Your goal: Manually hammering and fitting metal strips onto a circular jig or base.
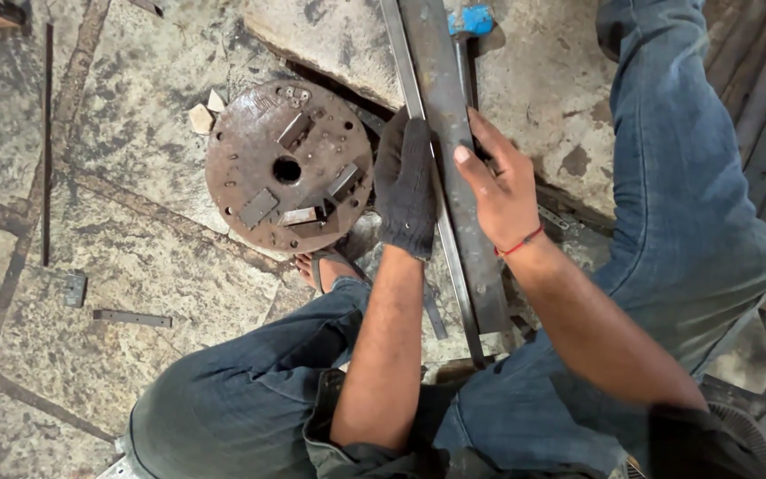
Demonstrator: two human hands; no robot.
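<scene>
Rusty disc (287, 168) left of hand (405, 191)

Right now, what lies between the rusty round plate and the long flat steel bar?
In the head view, the gloved left hand lies there, between the rusty round plate and the long flat steel bar, its fingers resting along the bar's edge. The bare right hand presses on the bar's other side.

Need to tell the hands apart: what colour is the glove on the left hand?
Black, a knit glove on the left hand, resting on the long steel bar. The head view shows it.

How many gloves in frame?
1: a black glove on the left hand, resting on the steel bar. The right hand is bare, also on the bar.
</scene>
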